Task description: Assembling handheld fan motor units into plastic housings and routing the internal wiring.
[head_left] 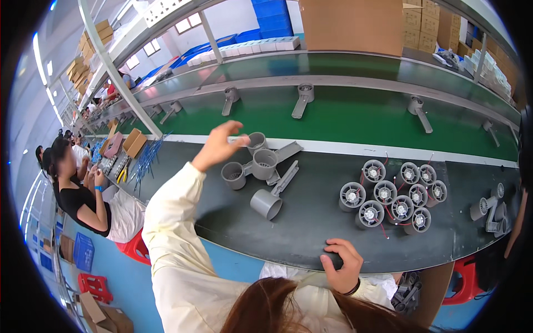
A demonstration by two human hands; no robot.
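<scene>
Work at a dark bench beside a conveyor, seen from above. The left hand (219, 147) is raised over the left part of the dark-topped bench (311, 227), fingers loosely spread and gripping nothing visible; its fingertips overlap the rim of a grey plastic cylindrical housing (257, 149), and contact cannot be judged. Just nearer stand a wide grey plastic cup (265, 170) and, to its left, a smaller grey plastic cup (234, 180), both mouth up, presumably because the flat base keeps them steady. Nearest in this group, a grey handled plastic shell (262, 203) lies on its side, mouth toward the near right; the protruding handle probably prevents a level stand.

The right hand (345, 266) rests at the near edge, fingers curved and thumb apart; no object can be made out in it. Beyond it, to the right, round grey fan units with white hubs (352, 196) stand close together, faces up, perhaps to leave their thin red wires (384, 230) loose and accessible. On the far side, grey handled housings (304, 101) lie well apart along the green conveyor belt (361, 119), handles pointing mostly nearward.
</scene>
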